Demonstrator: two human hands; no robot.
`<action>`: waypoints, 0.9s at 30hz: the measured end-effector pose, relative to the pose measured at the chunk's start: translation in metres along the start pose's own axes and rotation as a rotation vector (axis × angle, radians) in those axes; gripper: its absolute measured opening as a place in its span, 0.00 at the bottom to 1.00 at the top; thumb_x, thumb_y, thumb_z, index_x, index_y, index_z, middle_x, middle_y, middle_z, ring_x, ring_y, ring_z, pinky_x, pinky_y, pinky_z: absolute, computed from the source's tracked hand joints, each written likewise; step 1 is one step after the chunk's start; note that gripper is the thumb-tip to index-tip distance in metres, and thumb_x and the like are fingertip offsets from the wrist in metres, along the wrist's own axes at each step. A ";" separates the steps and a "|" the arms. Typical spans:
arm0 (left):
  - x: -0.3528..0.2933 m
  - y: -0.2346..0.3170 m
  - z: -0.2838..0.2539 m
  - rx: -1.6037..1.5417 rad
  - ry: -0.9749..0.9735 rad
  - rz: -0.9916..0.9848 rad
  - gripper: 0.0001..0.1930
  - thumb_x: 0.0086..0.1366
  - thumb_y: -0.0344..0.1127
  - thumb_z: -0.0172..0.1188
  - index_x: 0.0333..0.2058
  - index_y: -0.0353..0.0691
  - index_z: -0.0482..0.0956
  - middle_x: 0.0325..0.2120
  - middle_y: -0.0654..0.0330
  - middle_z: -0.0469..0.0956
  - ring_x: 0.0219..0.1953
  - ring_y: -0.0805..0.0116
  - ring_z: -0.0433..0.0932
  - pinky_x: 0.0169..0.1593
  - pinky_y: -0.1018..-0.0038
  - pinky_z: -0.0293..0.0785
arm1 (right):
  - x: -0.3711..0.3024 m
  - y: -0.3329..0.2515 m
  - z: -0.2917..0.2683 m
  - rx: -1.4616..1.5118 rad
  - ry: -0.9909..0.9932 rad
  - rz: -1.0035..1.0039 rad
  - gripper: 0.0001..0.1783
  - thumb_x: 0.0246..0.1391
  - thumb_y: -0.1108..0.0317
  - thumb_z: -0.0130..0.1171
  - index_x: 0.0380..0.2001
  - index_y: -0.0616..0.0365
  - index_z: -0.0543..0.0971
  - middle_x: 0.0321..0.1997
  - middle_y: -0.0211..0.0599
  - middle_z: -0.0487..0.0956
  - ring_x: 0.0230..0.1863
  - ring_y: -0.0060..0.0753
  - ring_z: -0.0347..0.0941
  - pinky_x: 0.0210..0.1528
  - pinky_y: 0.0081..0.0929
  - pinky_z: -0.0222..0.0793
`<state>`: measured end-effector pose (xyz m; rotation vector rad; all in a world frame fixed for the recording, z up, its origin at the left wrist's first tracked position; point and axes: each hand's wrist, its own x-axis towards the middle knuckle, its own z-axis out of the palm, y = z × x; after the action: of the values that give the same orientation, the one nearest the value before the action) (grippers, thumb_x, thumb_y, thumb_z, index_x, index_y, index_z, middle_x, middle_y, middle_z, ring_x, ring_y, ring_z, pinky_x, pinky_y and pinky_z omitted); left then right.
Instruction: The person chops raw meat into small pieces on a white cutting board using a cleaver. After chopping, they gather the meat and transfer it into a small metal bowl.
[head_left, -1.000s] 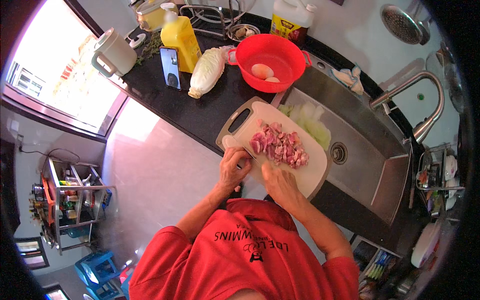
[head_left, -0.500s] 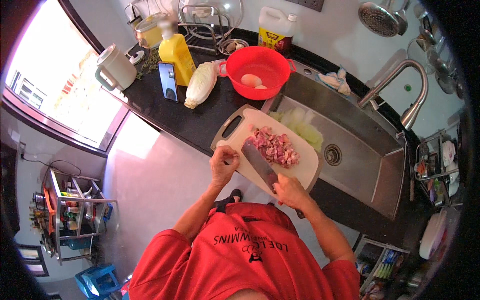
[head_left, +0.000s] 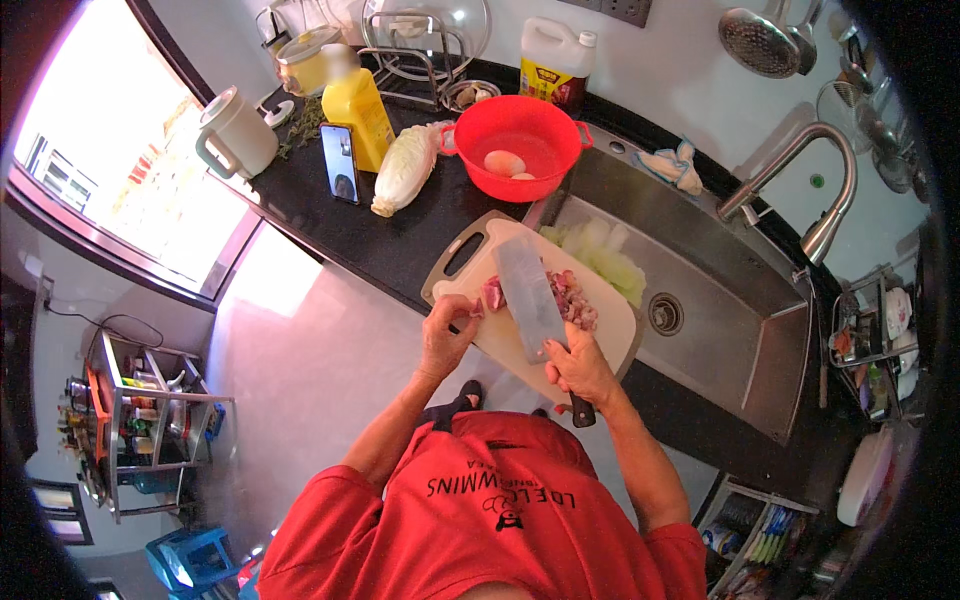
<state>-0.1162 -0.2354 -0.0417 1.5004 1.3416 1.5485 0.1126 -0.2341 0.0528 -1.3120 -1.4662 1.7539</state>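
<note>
A cream cutting board (head_left: 617, 330) bridges the counter edge and the sink in front of me. Chopped pink-red meat (head_left: 571, 298) is heaped on it, partly hidden behind the broad blade of a cleaver (head_left: 530, 305). My right hand (head_left: 584, 372) is closed on the cleaver, with the dark handle end sticking out below. At the board's left edge, my left hand (head_left: 446, 336) pinches a small piece of meat (head_left: 477, 307) between its fingertips. A few loose bits lie between that hand and the blade.
Behind the board stand a red colander (head_left: 512, 190) with eggs, a napa cabbage (head_left: 404, 172), a propped phone (head_left: 339, 165) and a yellow bottle (head_left: 358, 112). On the right, pale green leaves (head_left: 597, 255) lie in the steel sink (head_left: 735, 340), beneath a curved faucet (head_left: 838, 150).
The cleaver has been raised and its blade turned flatter, now covering part of the meat heap. My left hand stays at the board's left edge; meat now shows at its fingertips.
</note>
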 end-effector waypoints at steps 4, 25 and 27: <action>-0.002 0.010 -0.009 0.297 -0.045 0.201 0.12 0.50 0.21 0.63 0.34 0.37 0.76 0.35 0.55 0.74 0.37 0.63 0.77 0.39 0.73 0.74 | 0.004 -0.001 0.012 -0.043 0.028 0.026 0.06 0.59 0.68 0.49 0.33 0.59 0.68 0.14 0.30 0.69 0.10 0.15 0.58 0.11 0.18 0.55; 0.035 0.052 -0.033 0.300 -0.139 -0.131 0.22 0.52 0.33 0.67 0.45 0.36 0.71 0.32 0.57 0.73 0.31 0.68 0.73 0.36 0.72 0.74 | 0.007 -0.024 -0.006 0.213 0.177 -0.012 0.07 0.61 0.68 0.48 0.37 0.61 0.69 0.18 0.31 0.70 0.12 0.14 0.59 0.13 0.15 0.55; 0.027 0.045 -0.031 0.430 -0.225 -0.038 0.21 0.52 0.31 0.67 0.44 0.36 0.72 0.33 0.56 0.74 0.32 0.67 0.75 0.35 0.73 0.74 | -0.010 -0.019 -0.020 0.182 0.233 -0.021 0.07 0.61 0.67 0.48 0.36 0.61 0.68 0.18 0.31 0.69 0.12 0.14 0.59 0.13 0.16 0.55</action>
<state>-0.1408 -0.2325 0.0145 1.8276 1.6222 1.0682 0.1307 -0.2279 0.0750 -1.3485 -1.1606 1.6169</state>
